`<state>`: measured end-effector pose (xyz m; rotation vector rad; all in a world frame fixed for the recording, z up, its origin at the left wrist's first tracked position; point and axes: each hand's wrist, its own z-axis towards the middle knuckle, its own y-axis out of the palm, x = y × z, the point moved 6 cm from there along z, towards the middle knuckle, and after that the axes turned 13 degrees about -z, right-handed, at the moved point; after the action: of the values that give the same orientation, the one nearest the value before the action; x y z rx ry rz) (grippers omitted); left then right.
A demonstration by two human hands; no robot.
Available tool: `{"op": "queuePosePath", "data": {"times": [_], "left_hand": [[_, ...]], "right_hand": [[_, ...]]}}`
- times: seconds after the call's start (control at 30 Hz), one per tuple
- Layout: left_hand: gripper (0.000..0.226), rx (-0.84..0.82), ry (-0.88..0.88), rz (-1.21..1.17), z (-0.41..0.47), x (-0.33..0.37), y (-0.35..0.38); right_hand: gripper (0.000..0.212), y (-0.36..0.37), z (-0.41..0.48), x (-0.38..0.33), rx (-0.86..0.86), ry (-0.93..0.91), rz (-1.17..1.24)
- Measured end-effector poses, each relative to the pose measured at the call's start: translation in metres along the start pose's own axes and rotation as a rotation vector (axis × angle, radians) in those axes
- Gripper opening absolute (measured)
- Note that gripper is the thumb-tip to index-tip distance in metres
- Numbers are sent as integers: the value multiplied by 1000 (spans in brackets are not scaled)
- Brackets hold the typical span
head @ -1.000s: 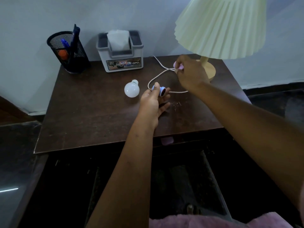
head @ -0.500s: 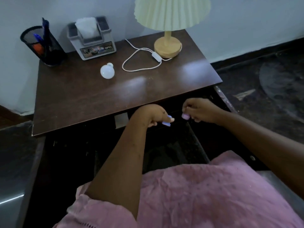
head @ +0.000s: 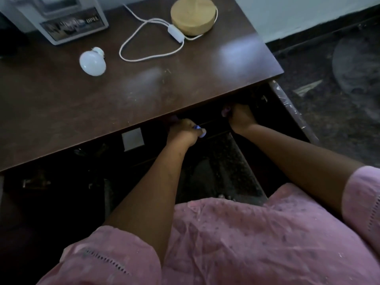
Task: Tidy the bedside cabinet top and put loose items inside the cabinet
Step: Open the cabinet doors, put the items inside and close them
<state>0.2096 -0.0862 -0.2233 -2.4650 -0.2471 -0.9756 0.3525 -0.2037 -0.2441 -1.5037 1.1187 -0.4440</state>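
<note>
Lower frame: a pink garment [head: 257, 243], with both forearms reaching up-frame into the open cabinet [head: 222, 161] (interior dark, contents not legible).

Mid-frame, just under the front edge of the cabinet top [head: 61, 103]:
- Left hand [head: 184, 131]: fingers curled round a small lilac item [head: 201, 131].
- Right hand [head: 240, 117]: fingers curled, pinching a small pink item [head: 225, 111].

Step in hand, as judged: stowing these two loose items. The next move calls for setting them down inside and releasing.

Upper frame: the dark, scuffed wood top carries a white bulb [head: 92, 62] at upper left, not yet stowed. A looped white cord [head: 133, 38] lies beside it, with the lamp base [head: 193, 15] and a tissue box [head: 67, 19] behind. Beyond are a pale wall [head: 287, 13] and dark floor [head: 329, 89].
</note>
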Motion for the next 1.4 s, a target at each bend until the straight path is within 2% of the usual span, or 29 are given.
{"op": "queuePosePath", "data": {"times": [0.3, 0.37, 0.5, 0.57, 0.67, 0.73, 0.8, 0.9, 0.97, 1.07, 1.23, 1.33, 1.4], "left_hand": [[28, 24, 4, -122, 8, 7, 8], [29, 26, -4, -151, 8, 7, 7], [28, 70, -4, -213, 5, 9, 1], [26, 103, 8, -193, 5, 9, -3], [11, 122, 28, -95, 3, 7, -3], [23, 132, 30, 15, 2, 3, -1], [24, 131, 33, 34, 1, 1, -2], [10, 116, 41, -19, 2, 2, -3], [7, 100, 47, -47, 4, 4, -4], [23, 30, 72, -92, 10, 5, 3], [31, -78, 68, -397, 11, 6, 17], [35, -122, 78, -393, 9, 10, 24], [36, -141, 45, -412, 8, 9, 27]], "right_hand": [[31, -7, 26, 9, 41, 88, -102], [28, -8, 22, 6, 63, 82, -68], [23, -16, -2, -4, 239, 64, 108], [32, -16, -22, -21, 217, -42, 191], [43, -9, -52, -54, 78, -293, 266], [48, -3, -57, -67, 37, -405, 177], [44, -2, -55, -74, 40, -440, 83], [31, -3, -48, -72, 70, -417, 72], [23, 0, -43, -67, 69, -364, 95], [21, 2, -35, -58, 94, -295, 103], [21, 1, -18, -32, 153, -156, 159], [17, -6, -9, -23, 226, -81, 106], [17, -8, -2, -23, 212, -85, 31]]}}
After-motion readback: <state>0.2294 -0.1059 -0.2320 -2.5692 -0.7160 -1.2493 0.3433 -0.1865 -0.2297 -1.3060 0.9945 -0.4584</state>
